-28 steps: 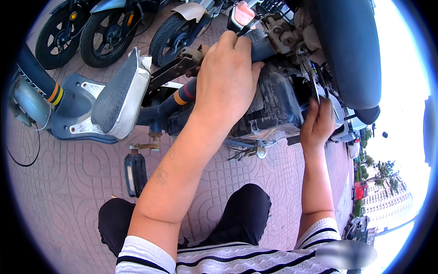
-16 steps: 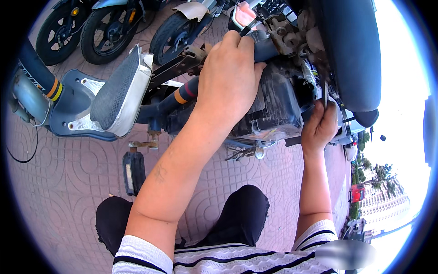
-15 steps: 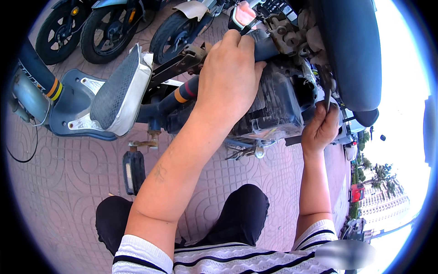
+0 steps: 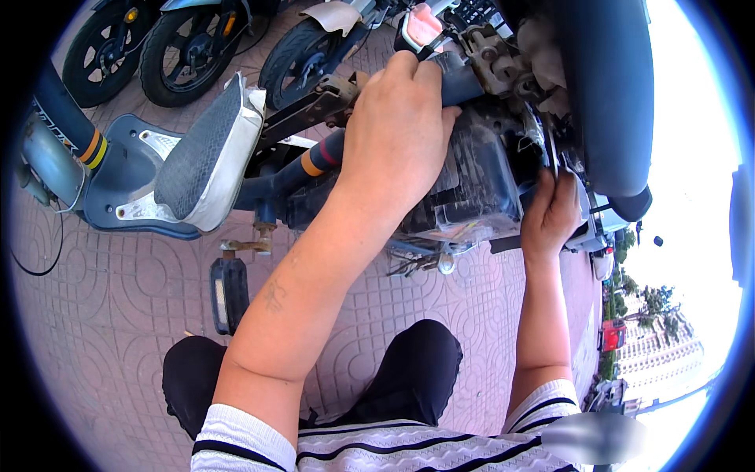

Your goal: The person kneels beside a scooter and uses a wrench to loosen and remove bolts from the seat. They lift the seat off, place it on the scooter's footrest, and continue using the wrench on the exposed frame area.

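An electric bicycle stands in front of me, with its black saddle (image 4: 609, 94) at upper right and a scuffed dark battery case (image 4: 472, 181) below. My left hand (image 4: 397, 130) is closed round the dark frame tube (image 4: 462, 85) near the seat clamp (image 4: 494, 57); its fingertips are hidden behind the tube. Beneath the saddle, my right hand (image 4: 552, 216) pinches a slim metal tool (image 4: 553, 148) that looks like a wrench. The tool points up among the parts behind the battery case, where its far end is hard to make out.
A padded grey seat (image 4: 208, 157) and a footboard (image 4: 118, 181) are on the left. A pedal (image 4: 229, 295) hangs over the patterned paving (image 4: 330, 283). Parked bikes' wheels (image 4: 185, 59) line the far side. My knees (image 4: 425, 366) are close below the bicycle.
My right hand has shifted slightly left and turned, bringing the tool more upright and nearer the battery case. My left hand stays on the tube.
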`<state>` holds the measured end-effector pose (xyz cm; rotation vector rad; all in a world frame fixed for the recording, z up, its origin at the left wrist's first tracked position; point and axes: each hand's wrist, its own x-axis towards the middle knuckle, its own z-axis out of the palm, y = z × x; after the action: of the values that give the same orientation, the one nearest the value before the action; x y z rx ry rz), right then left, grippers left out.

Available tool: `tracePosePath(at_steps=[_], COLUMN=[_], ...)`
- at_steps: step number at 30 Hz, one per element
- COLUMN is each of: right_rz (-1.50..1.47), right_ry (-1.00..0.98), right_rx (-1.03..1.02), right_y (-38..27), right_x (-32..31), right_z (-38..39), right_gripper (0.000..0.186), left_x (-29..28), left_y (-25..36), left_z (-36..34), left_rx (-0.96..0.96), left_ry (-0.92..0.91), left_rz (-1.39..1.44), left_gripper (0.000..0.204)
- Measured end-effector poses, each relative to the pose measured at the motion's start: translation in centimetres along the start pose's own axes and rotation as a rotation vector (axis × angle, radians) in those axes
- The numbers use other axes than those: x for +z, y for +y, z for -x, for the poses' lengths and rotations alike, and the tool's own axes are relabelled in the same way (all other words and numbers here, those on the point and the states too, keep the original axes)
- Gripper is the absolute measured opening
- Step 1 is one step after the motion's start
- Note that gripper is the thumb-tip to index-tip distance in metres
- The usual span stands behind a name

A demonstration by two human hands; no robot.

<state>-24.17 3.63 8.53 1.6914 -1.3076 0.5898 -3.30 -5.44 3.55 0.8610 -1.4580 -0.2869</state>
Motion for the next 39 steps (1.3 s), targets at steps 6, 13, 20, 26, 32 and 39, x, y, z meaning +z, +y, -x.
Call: tracePosePath(at_steps=[6,13,20,26,32,39], right_rz=[-0.198,-0.096,0.047,-0.338,-0.973,-1.284], right_ry=[0.02,0.012,-0.055,-0.099,0.351,0.262], right_rx=[-0.002,0.032,0.113,-0.132,0.553,1.193], right_y=[0.9,0.7,-1.3,0.5,-0.1,1.8], right_x=[0.4,0.1,-1.3,-3.4,-5.8,-7.1], right_z=[1.3,0.2,-0.7,0.3,-0.2,-5.8], right_gripper=[0.01,0.012,0.014,0.013,0.032,0.048], left_x=[0.1,-1.1,-0.9,-0.3,0.8,2.1], left_y=[0.2,0.9,0.8,-0.6,-0.9,-1.9], left_z=[0.1,-1.3,-6.8,-10.7,-10.8,-11.2], left_rx=[0.004,-0.243,-0.488,-0.547,-0.73,-0.799], left_ry=[-0.013,-0.063,-0.21,-0.704,-0.751,-0.787], left_rz=[0.021,0.346,0.608,0.759,0.984,1.085], left_gripper=[0.034,0.031,0.032,0.039,0.03,0.024])
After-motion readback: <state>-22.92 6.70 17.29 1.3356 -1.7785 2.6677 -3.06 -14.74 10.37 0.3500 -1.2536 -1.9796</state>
